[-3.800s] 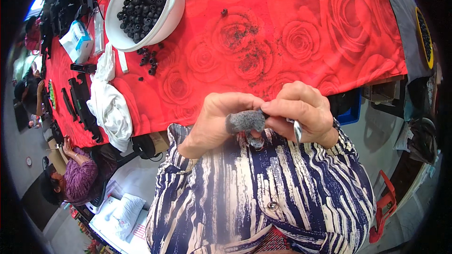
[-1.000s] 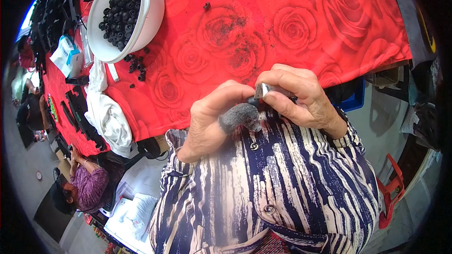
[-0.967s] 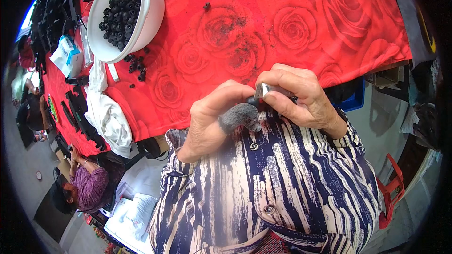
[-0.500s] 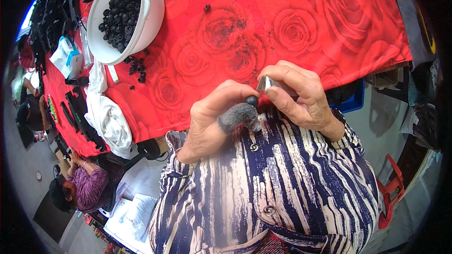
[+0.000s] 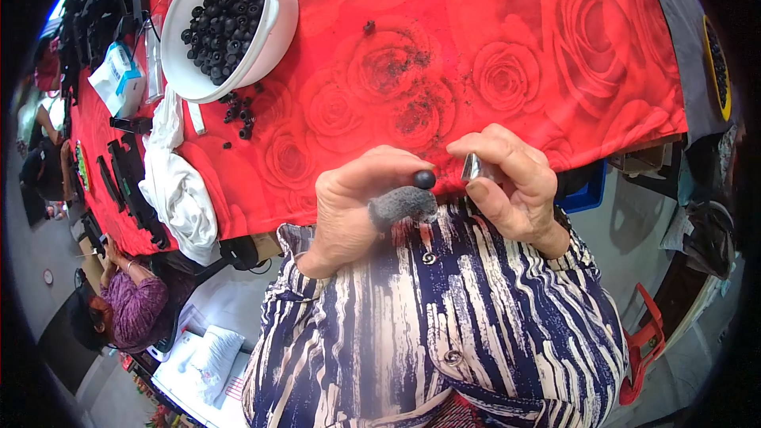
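My left hand [image 5: 346, 194] pinches a small round black part [image 5: 424, 180], rubber or plastic by its look. A grey fabric sleeve [image 5: 400, 205] covers one of its digits just below the part. To the right, my right hand [image 5: 519, 186] grips a small shiny metal tool [image 5: 472, 167] between thumb and fingers; its exact kind is hard to make out. A gap separates the tool from the black part. Both hands are above my lap at the near table edge. At the far left a white bowl [image 5: 281, 32] holds many similar black parts [image 5: 224, 30].
A red rose-patterned cloth [image 5: 333, 127] covers the table, with dark crumbs [image 5: 420, 107] scattered on it. Loose black parts [image 5: 240, 115] lie by the bowl, near a white cloth [image 5: 181, 198]. Another person [image 5: 135, 301] sits at left; a red chair [image 5: 646, 345] stands at right.
My right hand and the metal tool have moved right, away from the black part, which stays pinched in my left hand. The view has shifted slightly.
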Available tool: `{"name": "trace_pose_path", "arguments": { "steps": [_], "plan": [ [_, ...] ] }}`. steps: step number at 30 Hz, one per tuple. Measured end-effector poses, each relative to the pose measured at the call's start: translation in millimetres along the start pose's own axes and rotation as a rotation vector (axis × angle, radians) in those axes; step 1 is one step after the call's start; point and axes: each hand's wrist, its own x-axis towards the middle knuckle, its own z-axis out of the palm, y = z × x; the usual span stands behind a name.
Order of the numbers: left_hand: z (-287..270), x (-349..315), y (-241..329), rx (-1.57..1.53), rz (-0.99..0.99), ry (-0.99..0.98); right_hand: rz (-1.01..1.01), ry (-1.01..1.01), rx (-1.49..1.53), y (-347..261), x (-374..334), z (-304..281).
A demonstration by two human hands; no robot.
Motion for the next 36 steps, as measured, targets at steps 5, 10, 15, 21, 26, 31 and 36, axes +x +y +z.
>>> {"name": "trace_pose_path", "arguments": {
  "steps": [5,10,15,21,26,31,36],
  "plan": [
    [-3.6,-1.7,-3.8,0.125,0.098,0.005,-0.112,-0.028,-0.018,-1.2,1.9,1.1],
    [-2.9,-0.8,-3.6,0.163,0.118,0.016,-0.228,-0.021,-0.004,1.3,4.3,6.8],
    [-1.8,-0.9,-4.0,0.116,0.111,0.013,-0.298,-0.057,-0.106,-2.9,8.6,8.9],
    [-2.0,-1.1,-0.7,-0.001,0.006,-0.033,-0.42,-0.056,-0.208,-1.2,9.5,11.0],
    [-4.0,-2.7,3.4,-0.25,-0.251,-0.118,-0.458,-0.051,-0.236,-2.6,5.2,11.9],
    [0.3,2.2,5.1,-0.358,-0.348,-0.129,-0.484,-0.02,-0.238,-5.8,4.5,10.4],
    [-0.1,2.3,3.6,-0.357,-0.352,-0.187,-0.508,-0.051,-0.298,-13.7,3.6,5.5]
  ]
}}
